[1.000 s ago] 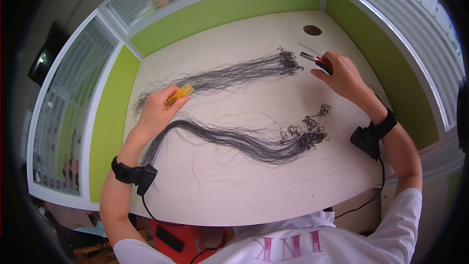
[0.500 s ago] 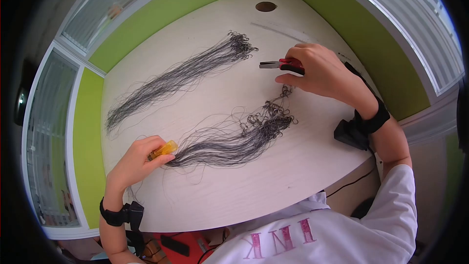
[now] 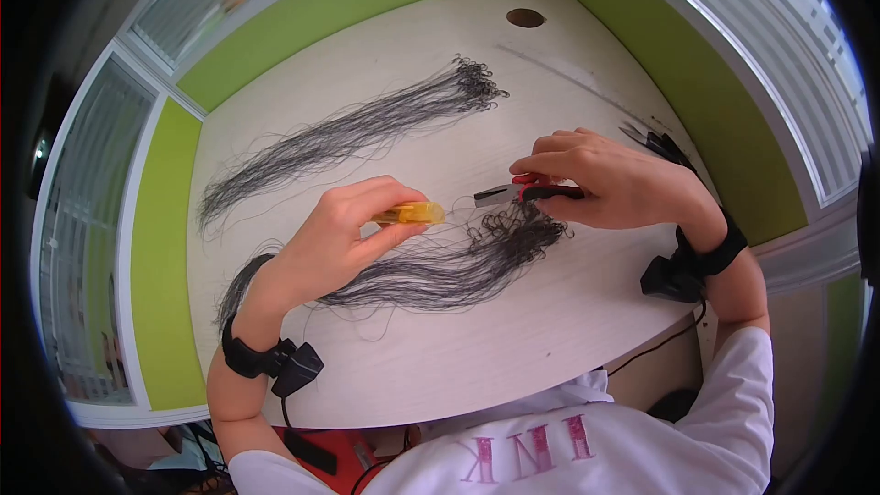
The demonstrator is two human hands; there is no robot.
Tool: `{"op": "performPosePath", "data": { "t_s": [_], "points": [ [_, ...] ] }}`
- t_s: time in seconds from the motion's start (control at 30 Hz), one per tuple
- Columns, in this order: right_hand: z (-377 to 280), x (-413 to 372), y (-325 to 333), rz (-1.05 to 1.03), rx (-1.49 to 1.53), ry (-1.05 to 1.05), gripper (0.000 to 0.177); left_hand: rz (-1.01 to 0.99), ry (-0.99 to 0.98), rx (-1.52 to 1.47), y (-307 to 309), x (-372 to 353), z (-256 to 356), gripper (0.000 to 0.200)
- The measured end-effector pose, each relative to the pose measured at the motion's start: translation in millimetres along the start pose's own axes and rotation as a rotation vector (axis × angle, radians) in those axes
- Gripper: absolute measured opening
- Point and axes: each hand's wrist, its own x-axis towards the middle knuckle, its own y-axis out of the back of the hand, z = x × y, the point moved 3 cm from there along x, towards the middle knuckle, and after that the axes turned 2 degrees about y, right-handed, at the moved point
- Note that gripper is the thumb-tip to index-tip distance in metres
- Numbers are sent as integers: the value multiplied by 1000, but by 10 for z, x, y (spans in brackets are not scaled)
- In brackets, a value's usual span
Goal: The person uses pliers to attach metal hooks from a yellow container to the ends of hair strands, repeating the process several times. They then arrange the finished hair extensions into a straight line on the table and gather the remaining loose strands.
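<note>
My left hand (image 3: pixel 344 231) is closed around a translucent yellow tool (image 3: pixel 417 213), whose rounded end points right over the near bundle. In my right hand (image 3: pixel 623 179) are pliers (image 3: pixel 498 195) with red and black handles, their jaws aimed left toward the yellow tool. Beneath both hands lies the near bundle of thin dark lines (image 3: pixel 431 277), with small curled hooks (image 3: pixel 532 231) massed at its right end. My left forearm covers part of its left side. Farther back, a second bundle of dark lines (image 3: pixel 348 137) lies slanted, its hooks (image 3: pixel 478 82) at the upper right.
Scissors (image 3: pixel 658 142) with dark handles lie near the right partition, behind my right hand. A clear ruler (image 3: pixel 568 82) rests along the back right of the white table (image 3: pixel 458 371). Green partitions (image 3: pixel 367 27) enclose the table, and a round hole (image 3: pixel 526 17) sits at its back.
My left hand has moved right and up with the yellow tool, away from the near bundle's left end. The pliers in my right hand have come down toward the near hooks.
</note>
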Motion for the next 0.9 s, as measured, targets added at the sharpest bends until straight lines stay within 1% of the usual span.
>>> {"op": "performPosePath", "data": {
  "t_s": [0.03,0.07,0.1,0.13,0.17,0.2,0.23,0.27,0.33,0.37,0.4,0.47,0.5,0.57,0.63,0.67,0.73,0.9],
  "points": [
    [-1,-1,-13,-1,3,-5,40,5,32,9,-37,29,3,20],
    [-12,0,-5,74,2,27,34,1,27,6,-83,51,7,20],
    [-13,5,10,150,-3,60,29,83,102,-102,-113,67,-26,18],
    [1,27,7,154,-6,47,29,159,176,-213,-143,70,-68,15],
    [21,45,39,208,-5,68,25,146,159,-220,-169,70,-98,15],
    [54,15,81,260,-4,82,22,164,214,-220,-178,44,-169,13],
    [102,-40,122,263,-16,57,22,184,267,-219,-189,32,-243,11],
    [147,-79,149,247,-9,10,19,172,254,-230,-213,17,-307,11],
    [194,-131,205,228,4,-35,17,216,302,-255,-212,-38,-411,8],
    [229,-185,254,194,-6,-119,18,242,338,-283,-198,-58,-429,13],
    [277,-237,293,159,-19,-206,18,239,335,-291,-211,-62,-448,13],
    [379,-305,335,175,-80,-258,17,360,266,-422,-203,-39,-495,10],
    [408,-325,355,203,-132,-264,16,349,313,-449,-192,-39,-478,8],
    [458,-365,384,225,-169,-270,15,334,320,-484,-215,-8,-500,8],
    [463,-339,336,228,-157,-164,17,318,369,-498,-209,-86,-511,8],
    [481,-320,297,230,-141,-165,17,319,382,-494,-211,-69,-504,8],
    [461,-314,293,272,-285,-65,20,310,379,-494,-217,-24,-510,8],
    [454,-291,250,266,-318,-72,20,276,397,-464,-229,-38,-504,9]
  ]
}}
